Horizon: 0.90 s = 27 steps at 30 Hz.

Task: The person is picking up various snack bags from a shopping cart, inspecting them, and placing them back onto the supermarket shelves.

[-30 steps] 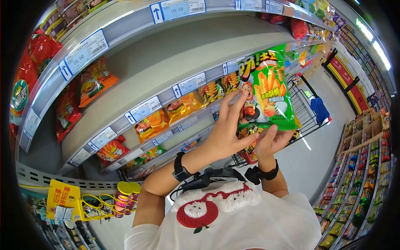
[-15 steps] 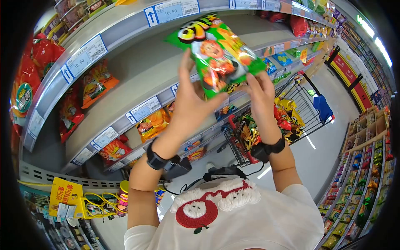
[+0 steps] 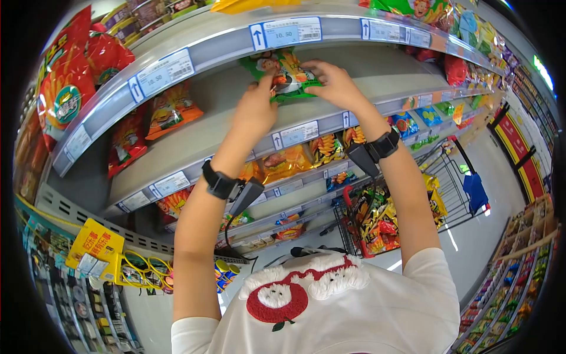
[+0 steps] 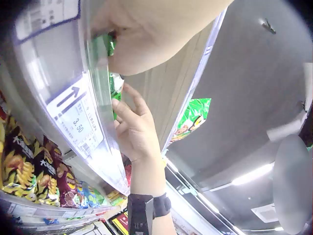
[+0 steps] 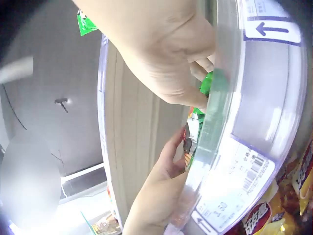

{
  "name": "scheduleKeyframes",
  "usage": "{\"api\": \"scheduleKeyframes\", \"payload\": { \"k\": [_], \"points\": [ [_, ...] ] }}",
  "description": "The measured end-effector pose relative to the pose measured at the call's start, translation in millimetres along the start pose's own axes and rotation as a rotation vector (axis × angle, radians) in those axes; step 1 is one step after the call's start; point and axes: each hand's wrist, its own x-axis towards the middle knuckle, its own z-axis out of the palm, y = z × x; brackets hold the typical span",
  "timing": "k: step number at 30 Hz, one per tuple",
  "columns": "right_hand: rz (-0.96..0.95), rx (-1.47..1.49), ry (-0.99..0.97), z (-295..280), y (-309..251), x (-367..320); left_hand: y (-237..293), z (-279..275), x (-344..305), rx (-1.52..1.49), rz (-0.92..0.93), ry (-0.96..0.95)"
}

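Observation:
A green snack bag (image 3: 289, 79) with a cartoon face and printed fries lies inside the middle shelf, under the upper shelf's edge. My left hand (image 3: 257, 107) holds its left side, and my right hand (image 3: 337, 87) grips the right side with curled fingers and thumb. From the left wrist, the right hand (image 4: 138, 128) shows at one end of the bag (image 4: 116, 84), whose lower part is behind the clear shelf lip. In the right wrist view the left hand (image 5: 159, 188) touches the bag (image 5: 194, 128) across from my right hand (image 5: 166, 54).
An orange snack bag (image 3: 173, 110) and a red one (image 3: 128, 146) sit farther left on this shelf. Price labels (image 3: 289, 33) line the shelf edge just above the hands. A shopping cart (image 3: 454, 194) holding several snack bags stands at the right.
Both hands have carried the green bag up and left, away from the cart side, then forward onto the shelf. It has turned and now lies lower under the upper shelf.

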Motion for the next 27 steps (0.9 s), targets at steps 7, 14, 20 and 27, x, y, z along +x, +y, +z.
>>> {"api": "scheduleKeyframes", "payload": {
  "k": [7, 14, 20, 27],
  "points": [
    [0.059, -0.277, -0.013, 14.8, 5.0, 15.0, -8.5, 15.5, 19.4, 0.27, 0.006, -0.065],
    [-0.011, -0.461, 0.136, 18.0, 11.3, 10.7, -8.6, 12.2, 17.5, 0.406, -0.11, -0.061],
    [-0.256, -0.458, 0.686, 14.0, -74.2, -92.8, 25.7, -30.6, -87.1, 0.2, 0.379, 0.418],
    [-0.081, -0.468, 0.337, 91.4, -96.0, -299.4, 30.9, 35.7, -247.8, -0.152, 0.341, 0.12]
  ]
}}
